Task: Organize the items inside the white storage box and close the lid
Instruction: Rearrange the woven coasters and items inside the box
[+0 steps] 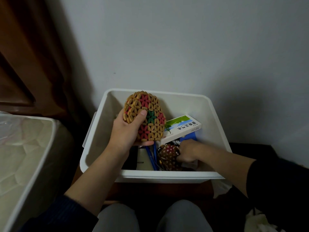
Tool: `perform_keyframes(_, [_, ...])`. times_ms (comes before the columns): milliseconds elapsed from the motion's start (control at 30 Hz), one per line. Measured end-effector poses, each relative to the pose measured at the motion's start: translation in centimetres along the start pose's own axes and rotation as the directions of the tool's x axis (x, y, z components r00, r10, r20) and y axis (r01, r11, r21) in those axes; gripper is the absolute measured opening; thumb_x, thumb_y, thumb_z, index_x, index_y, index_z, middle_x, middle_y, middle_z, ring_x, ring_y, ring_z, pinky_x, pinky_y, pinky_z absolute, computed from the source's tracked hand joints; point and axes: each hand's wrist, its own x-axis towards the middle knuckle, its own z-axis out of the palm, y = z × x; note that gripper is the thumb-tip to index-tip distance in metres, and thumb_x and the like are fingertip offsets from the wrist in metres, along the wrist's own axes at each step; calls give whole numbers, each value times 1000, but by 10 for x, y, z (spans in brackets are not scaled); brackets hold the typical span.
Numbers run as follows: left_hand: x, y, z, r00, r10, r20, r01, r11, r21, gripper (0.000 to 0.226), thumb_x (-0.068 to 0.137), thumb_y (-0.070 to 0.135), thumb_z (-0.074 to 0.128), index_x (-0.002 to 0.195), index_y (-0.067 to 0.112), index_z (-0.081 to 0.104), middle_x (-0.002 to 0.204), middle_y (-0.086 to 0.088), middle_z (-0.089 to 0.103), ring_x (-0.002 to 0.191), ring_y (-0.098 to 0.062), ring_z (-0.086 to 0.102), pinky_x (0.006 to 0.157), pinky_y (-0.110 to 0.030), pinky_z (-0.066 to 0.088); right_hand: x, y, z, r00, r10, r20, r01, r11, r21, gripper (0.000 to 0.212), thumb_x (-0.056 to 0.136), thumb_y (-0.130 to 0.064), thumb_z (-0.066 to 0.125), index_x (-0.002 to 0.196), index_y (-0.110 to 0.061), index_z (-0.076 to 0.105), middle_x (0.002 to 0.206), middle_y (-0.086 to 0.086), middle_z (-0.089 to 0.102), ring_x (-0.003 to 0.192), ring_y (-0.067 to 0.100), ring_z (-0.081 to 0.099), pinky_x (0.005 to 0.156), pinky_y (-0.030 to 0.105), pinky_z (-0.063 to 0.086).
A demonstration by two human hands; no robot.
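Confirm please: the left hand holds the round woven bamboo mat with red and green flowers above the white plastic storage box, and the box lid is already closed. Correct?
Not quite. The head view shows the white plastic storage box open, no lid on it. The left hand does hold the round woven bamboo mat above it.

Dim room | soft light falls on the far wall (184, 39) | deep shadow at left and near right corners | edges bowed by wide lens | focus mostly sharp

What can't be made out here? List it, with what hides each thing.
1. Head view: right hand fingers lie behind the second mat in shadow, so the grip is unclear.
2. Box bottom items: covered by the left hand, bamboo mat and medicine carton.
3. Lid: not identifiable.
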Motion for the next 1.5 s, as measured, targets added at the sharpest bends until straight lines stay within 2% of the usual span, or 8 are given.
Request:
perform_keyframes(200, [0, 2, 0, 996, 51, -69, -55, 997, -54, 41, 92, 37, 80, 129, 35, 64, 127, -4, 72, 95, -30, 80, 65, -60, 64, -20, -21, -33, 990, -104, 93, 70, 945, 319, 34, 94, -37, 69, 115, -11, 69, 111, 7, 67, 96, 21, 68, 77, 32, 60])
perform_keyframes(433, [-2, 8, -3, 982, 106, -155, -130, 979, -156, 49, 93, 38, 80, 138, 31, 61, 132, -7, 72, 109, -38, 75, 70, -64, 63, -22, -77, -30, 887, -441, 133, 9, 306, 952, 42, 108, -30, 55, 148, -18, 51, 144, 16, 60, 131, 31, 61, 112, 42, 49])
perform_keyframes(567, [-3, 8, -4, 980, 119, -160, -150, 969, -198, 36, 95, 36, 78, 128, 37, 64, 118, 1, 78, 100, -32, 79, 67, -60, 64, -22, -55, -40, 925, -351, 143, 77, 545, 835, 27, 106, -22, 58, 132, -17, 62, 125, 10, 70, 113, 22, 69, 108, 40, 53])
perform_keyframes(700, [-2, 6, -5, 983, 105, -152, -129, 978, -162, 42, 92, 40, 80, 130, 38, 63, 125, -1, 74, 100, -33, 79, 66, -60, 65, -21, -7, -34, 975, 23, 222, -93, 946, 310, 18, 102, -18, 62, 117, -10, 68, 119, 12, 69, 115, 30, 70, 81, 32, 59])
perform_keyframes(1033, [-2, 5, -5, 989, 87, -119, -104, 984, -146, 35, 91, 40, 81, 120, 46, 63, 132, -2, 68, 106, -34, 75, 66, -59, 65, -17, -13, -7, 986, 82, 148, -63, 990, -125, 48, 109, -39, 49, 145, -7, 53, 144, 14, 53, 130, 28, 54, 109, 37, 42])
perform_keyframes(1200, [-1, 3, -5, 990, 91, -107, -106, 984, -142, 43, 90, 41, 81, 129, 40, 62, 134, -3, 67, 107, -34, 75, 66, -60, 64, -22, -2, -17, 972, 172, 162, -195, 971, 138, 53, 100, -44, 66, 137, -6, 59, 133, 13, 65, 121, 28, 66, 105, 39, 54])
perform_keyframes(1300, [-1, 3, -5, 991, 92, -101, -105, 985, -137, 42, 90, 40, 82, 128, 40, 62, 132, -3, 68, 105, -34, 76, 66, -61, 64, -27, 7, -24, 960, 168, 225, -262, 827, 498, 66, 94, -50, 72, 139, -5, 53, 138, 16, 64, 127, 32, 64, 104, 43, 56])
perform_keyframes(1500, [-2, 3, -6, 992, 99, -78, -110, 984, -141, 44, 90, 41, 81, 130, 40, 63, 133, -3, 69, 107, -34, 76, 68, -61, 64, -39, -4, -52, 996, -77, 51, -43, 98, 994, 24, 102, -16, 67, 119, 0, 62, 99, 17, 74, 80, 26, 80, 64, 32, 66])
